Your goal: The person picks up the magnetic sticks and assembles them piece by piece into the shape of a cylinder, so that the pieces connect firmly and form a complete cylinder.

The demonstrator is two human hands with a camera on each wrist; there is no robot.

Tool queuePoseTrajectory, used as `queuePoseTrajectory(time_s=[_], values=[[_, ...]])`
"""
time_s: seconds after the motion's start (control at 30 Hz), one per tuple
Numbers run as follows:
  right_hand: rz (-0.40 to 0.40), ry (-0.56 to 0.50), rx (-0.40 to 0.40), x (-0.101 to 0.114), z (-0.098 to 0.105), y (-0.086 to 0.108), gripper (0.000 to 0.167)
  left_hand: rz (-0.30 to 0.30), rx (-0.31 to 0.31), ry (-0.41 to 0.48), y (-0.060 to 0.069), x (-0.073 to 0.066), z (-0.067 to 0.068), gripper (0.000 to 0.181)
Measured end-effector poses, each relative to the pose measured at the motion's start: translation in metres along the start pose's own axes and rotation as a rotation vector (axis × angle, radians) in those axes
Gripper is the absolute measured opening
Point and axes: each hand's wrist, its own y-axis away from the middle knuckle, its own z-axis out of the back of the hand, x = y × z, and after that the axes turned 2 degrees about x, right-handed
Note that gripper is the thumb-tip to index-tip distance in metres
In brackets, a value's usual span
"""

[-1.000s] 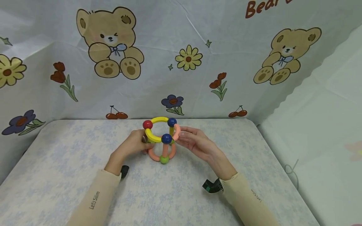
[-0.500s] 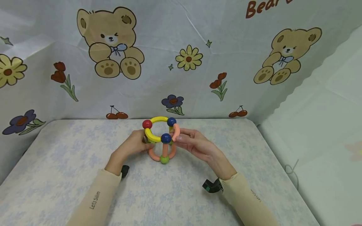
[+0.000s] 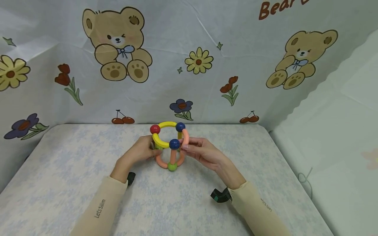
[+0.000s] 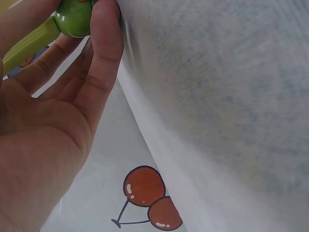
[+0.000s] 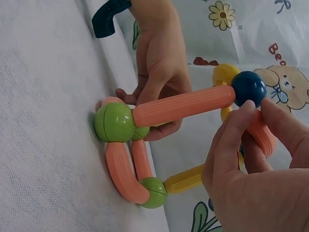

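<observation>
A frame of magnetic sticks and balls stands on the table between my hands. Its upper ring has a red ball (image 3: 155, 129), blue balls (image 3: 174, 144) and yellow curved sticks (image 3: 160, 141). On the ring's right is a salmon curved stick (image 3: 185, 136), which my right hand (image 3: 208, 154) pinches near its front end, beside the front blue ball. A straight salmon stick (image 5: 186, 105) rises to that ball from a green ball (image 5: 114, 122) in the lower ring. My left hand (image 3: 141, 150) holds the frame's lower left, fingers about another green ball (image 4: 73, 19); their far side is hidden.
The table (image 3: 165, 203) has a pale blue-patterned cover. Behind it hangs a white cloth (image 3: 168, 78) printed with bears and flowers. A thin cord (image 3: 307, 178) lies beyond the right edge. Each wrist wears a dark camera mount (image 3: 220, 195).
My right fingers have moved slightly left and closed round the front end of the salmon curved stick. The left hand keeps its hold; the head view has shifted a little.
</observation>
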Motion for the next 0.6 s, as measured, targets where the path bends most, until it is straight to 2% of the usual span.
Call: queuePoseTrajectory(time_s=[0.1,0.27,0.43,0.6], values=[[0.002,-0.001,-0.028,-0.001,-0.002,0.0,0.025,-0.001,0.002,-0.007,0.0,0.0,0.001,0.028],[0.007,-0.078,-0.085,-0.004,-0.007,0.0,0.022,-0.009,-0.001,-0.015,0.001,0.0,0.001,0.027],[0.009,-0.137,-0.059,-0.007,-0.011,-0.002,0.021,-0.002,0.001,-0.03,0.003,-0.003,0.002,0.026],[0.032,-0.144,-0.047,-0.009,-0.011,-0.003,0.027,0.035,-0.014,-0.02,0.004,-0.006,0.004,0.032]])
